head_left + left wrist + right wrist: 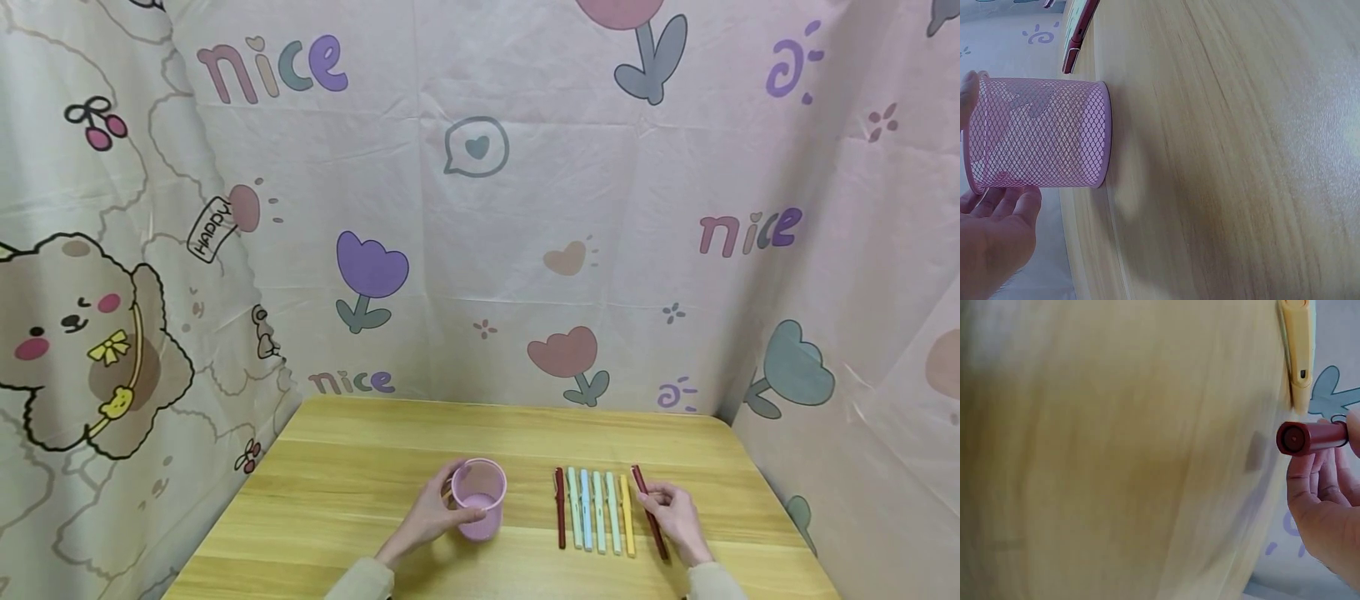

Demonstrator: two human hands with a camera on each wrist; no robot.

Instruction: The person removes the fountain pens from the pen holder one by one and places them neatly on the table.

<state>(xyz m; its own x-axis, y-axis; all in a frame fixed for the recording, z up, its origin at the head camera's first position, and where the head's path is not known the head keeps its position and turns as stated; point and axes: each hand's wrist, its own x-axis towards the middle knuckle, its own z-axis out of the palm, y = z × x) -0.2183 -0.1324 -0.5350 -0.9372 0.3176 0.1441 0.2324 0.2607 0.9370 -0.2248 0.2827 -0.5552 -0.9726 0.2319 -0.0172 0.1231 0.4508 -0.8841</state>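
Observation:
A pink mesh pen holder (481, 527) stands upright on the table, its inside showing no pens. Fingers and thumb of my left hand (437, 510) curve around its sides near the rim; the left wrist view shows the mesh wall (1041, 131) between them. My right hand (675, 515) pinches a dark red pen (650, 512) at the right end of a row. In the right wrist view one blunt end of that pen (1310, 437) faces the camera, over the tabletop. Left of it lie a yellow pen (627, 517), several pale green and blue pens (598, 512), and another dark red pen (560, 508).
The wooden table (360, 467) carries the pen holder left of the pens. A printed cloth (480, 233) hangs behind the table's far edge and along both sides.

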